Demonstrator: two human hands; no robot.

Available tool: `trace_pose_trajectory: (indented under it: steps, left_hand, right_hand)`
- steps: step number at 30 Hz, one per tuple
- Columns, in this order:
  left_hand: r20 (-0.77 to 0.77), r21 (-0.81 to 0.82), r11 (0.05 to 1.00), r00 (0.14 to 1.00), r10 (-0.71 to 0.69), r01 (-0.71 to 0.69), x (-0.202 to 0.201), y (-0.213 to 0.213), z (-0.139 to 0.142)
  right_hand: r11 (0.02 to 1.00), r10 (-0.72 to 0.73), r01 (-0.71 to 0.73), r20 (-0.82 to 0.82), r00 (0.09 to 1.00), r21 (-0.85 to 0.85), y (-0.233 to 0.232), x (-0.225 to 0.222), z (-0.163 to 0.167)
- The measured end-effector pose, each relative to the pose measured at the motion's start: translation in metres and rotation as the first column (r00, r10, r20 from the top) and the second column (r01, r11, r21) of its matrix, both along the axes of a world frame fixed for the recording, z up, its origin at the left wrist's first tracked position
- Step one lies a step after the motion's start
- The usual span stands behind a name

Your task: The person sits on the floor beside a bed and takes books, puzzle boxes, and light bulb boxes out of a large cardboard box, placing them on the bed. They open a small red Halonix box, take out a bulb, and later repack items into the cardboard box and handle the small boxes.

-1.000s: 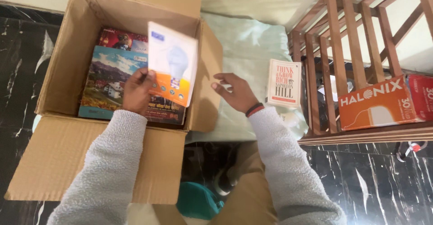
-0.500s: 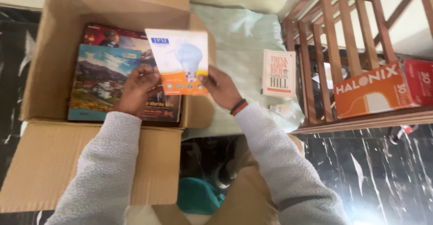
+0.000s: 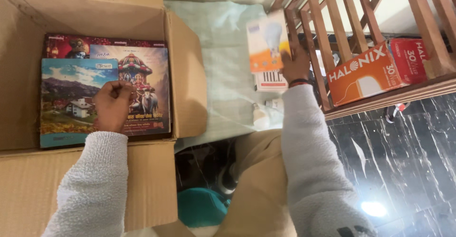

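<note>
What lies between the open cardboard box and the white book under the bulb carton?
In the head view, only a bare stretch of pale green cloth lies between the cardboard box and the white book. The loose bulb lies nearer the person, beside that stretch.

My left hand [image 3: 113, 105] rests curled on the books, so my fingers [image 3: 116, 90] cover part of the landscape-cover book [image 3: 66, 99] and the picture-cover book [image 3: 142, 82] beside it. A dark red book [image 3: 71, 44] beyond my fingers is mostly buried under both. My right hand [image 3: 295, 63] holds the white and orange bulb carton [image 3: 267, 42], blurred, which hides most of the white paperback book [image 3: 270, 80] beneath. The brown cardboard box [image 3: 185, 71] is cut off left and top.
</note>
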State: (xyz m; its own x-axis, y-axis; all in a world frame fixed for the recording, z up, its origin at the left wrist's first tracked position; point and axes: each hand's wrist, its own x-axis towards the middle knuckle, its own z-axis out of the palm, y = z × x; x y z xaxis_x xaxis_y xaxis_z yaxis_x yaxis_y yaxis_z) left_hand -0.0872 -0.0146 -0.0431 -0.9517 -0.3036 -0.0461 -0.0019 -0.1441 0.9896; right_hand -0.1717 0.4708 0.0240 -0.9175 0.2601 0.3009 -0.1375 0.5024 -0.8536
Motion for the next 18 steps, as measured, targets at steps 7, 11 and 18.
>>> trace_pose_trajectory:
  steps: [7, 11, 18]
  left_hand:
    - [-0.052, -0.114, 0.993, 0.999, 0.007, -0.013, 0.002, 0.003, 0.007]
    - [-0.034, -0.192, 0.981, 0.999, 0.001, -0.007, 0.004, 0.003, 0.009]
    - [-0.029, -0.249, 0.968, 1.0, 0.011, -0.017, 0.007, 0.005, 0.014]
  right_hand:
    - [0.96, -0.217, 0.274, 0.453, 0.865, -0.063, 0.042, 0.016, -0.025]
    - [0.945, -0.228, 0.32, 0.563, 0.795, -0.069, 0.049, 0.016, -0.028]
    - [0.93, -0.368, 0.274, 0.617, 0.696, 0.245, 0.053, 0.01, -0.035]
